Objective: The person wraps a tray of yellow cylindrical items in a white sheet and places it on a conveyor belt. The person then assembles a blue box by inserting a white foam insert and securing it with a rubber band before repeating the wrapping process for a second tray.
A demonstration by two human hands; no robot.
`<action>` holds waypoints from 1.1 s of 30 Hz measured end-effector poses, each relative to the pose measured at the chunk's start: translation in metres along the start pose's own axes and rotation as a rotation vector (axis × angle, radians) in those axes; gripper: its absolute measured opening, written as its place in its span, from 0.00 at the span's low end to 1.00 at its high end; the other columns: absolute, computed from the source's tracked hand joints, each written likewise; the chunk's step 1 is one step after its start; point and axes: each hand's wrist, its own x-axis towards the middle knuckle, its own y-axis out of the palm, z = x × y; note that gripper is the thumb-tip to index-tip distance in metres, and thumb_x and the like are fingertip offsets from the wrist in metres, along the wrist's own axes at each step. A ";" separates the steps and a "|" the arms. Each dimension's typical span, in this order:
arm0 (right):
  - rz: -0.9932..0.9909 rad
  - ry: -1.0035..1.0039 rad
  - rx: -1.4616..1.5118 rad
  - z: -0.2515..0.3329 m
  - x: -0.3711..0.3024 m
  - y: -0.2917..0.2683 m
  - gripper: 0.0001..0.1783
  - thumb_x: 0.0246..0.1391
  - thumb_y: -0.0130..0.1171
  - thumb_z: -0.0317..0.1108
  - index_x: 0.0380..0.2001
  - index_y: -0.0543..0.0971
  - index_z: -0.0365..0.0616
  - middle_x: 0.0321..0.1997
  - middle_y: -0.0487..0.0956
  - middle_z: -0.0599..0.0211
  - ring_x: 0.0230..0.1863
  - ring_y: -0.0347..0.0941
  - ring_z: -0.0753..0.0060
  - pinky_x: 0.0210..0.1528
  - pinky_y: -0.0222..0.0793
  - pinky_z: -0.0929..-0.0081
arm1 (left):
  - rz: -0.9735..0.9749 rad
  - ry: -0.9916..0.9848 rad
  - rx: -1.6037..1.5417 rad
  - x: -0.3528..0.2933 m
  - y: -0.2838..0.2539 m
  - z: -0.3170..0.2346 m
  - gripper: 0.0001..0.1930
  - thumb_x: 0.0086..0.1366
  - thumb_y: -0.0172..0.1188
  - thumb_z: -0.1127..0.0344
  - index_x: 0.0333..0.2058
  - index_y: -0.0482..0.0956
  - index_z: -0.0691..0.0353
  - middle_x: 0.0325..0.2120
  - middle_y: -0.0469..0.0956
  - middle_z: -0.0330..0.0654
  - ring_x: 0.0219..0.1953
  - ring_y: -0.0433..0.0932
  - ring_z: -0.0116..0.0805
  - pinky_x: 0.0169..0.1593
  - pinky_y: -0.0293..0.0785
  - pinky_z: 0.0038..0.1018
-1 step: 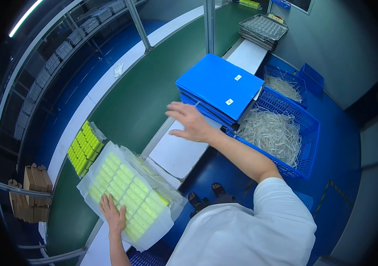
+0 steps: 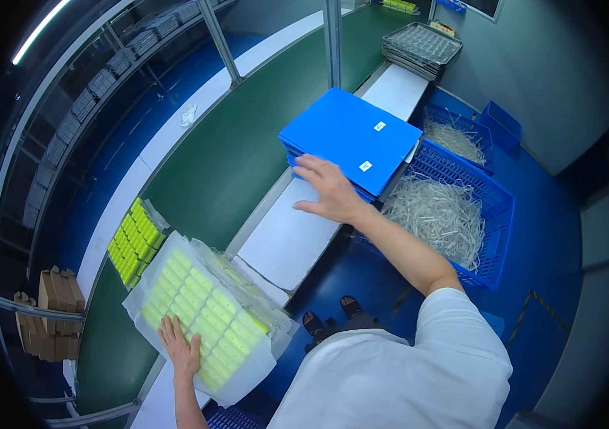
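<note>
While the left hand (image 2: 180,350) lies flat with its fingers a little apart on one translucent white sheet (image 2: 253,375), the right hand (image 2: 329,191) reaches out with its thumb and fingers spread, gripping nothing that shows. Its fingertips overlap the near edge of one stack of blue boards (image 2: 344,125); whether they touch it, I cannot tell. Two small white labels sit on the top board.

Under the sheet, rows of yellow-green pieces (image 2: 227,336) show through — too blurred by the cover to count surely — at the near edge of the green surface (image 2: 197,171). Just beyond them lies one uncovered group of brighter yellow-green pieces (image 2: 135,239). Between the covered rows and the blue stack is one bare white panel (image 2: 286,239).

To the right of the stack stand two blue baskets, a larger near one (image 2: 502,222) and a smaller far one (image 2: 489,137), both holding clear strips (image 2: 439,214) too tangled to number. One pile of metallic trays (image 2: 422,44) stands at the far end.
</note>
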 end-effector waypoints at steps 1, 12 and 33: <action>0.010 0.067 -0.124 -0.031 -0.021 -0.035 0.44 0.41 0.75 0.49 0.59 0.71 0.40 0.67 0.68 0.50 0.69 0.61 0.47 0.68 0.57 0.52 | -0.002 0.015 0.009 0.003 0.001 0.001 0.41 0.67 0.51 0.44 0.68 0.55 0.70 0.71 0.49 0.60 0.74 0.43 0.56 0.74 0.34 0.52; 0.381 -0.012 -0.407 -0.115 -0.146 -0.143 0.28 0.53 0.59 0.28 0.59 0.73 0.41 0.67 0.70 0.58 0.68 0.64 0.58 0.68 0.57 0.52 | -0.006 0.014 0.077 0.009 0.008 0.005 0.41 0.67 0.50 0.43 0.69 0.54 0.68 0.71 0.49 0.59 0.74 0.45 0.56 0.74 0.36 0.51; -0.062 -0.520 -0.046 0.211 0.000 -0.062 0.20 0.44 0.55 0.18 0.44 0.82 0.36 0.51 0.83 0.55 0.54 0.79 0.54 0.56 0.73 0.61 | -0.126 -0.021 0.016 0.022 0.025 -0.014 0.42 0.68 0.47 0.34 0.68 0.61 0.63 0.70 0.54 0.57 0.74 0.47 0.52 0.74 0.38 0.50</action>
